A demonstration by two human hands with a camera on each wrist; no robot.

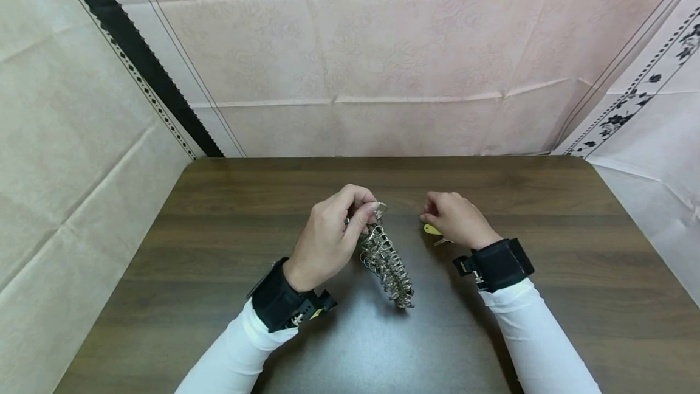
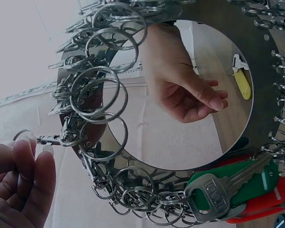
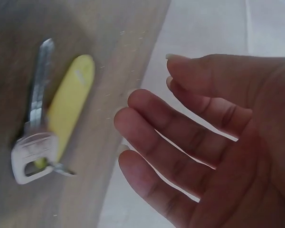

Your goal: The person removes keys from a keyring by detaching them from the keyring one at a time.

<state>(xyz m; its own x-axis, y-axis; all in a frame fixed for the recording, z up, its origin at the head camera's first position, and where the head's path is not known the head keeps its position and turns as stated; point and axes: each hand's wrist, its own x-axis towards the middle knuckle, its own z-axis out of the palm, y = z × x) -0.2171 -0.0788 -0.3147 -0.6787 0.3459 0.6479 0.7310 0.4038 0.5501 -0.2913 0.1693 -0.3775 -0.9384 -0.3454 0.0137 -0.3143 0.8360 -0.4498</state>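
Observation:
My left hand point(image 1: 330, 230) holds up a flat metal ring hung with many small clips and split rings point(image 1: 385, 263). Its thumb and fingertips pinch one split ring point(image 2: 20, 133) at the edge of the metal ring point(image 2: 263, 71). A key point(image 2: 213, 194) with a green tag point(image 2: 261, 183) and a red tag point(image 2: 273, 202) show at the lower right in the left wrist view. To the right, my right hand point(image 1: 459, 217) hovers over a yellow tag point(image 3: 71, 104) joined to a silver key point(image 3: 35, 147) on the table. Those fingers are loosely bent, apart from both, holding nothing.
The brown wooden table point(image 1: 219, 260) has its far edge against a pale cloth backdrop point(image 1: 410, 65). More cloth hangs along the left and right sides. Each wrist wears a black strap point(image 1: 500, 263).

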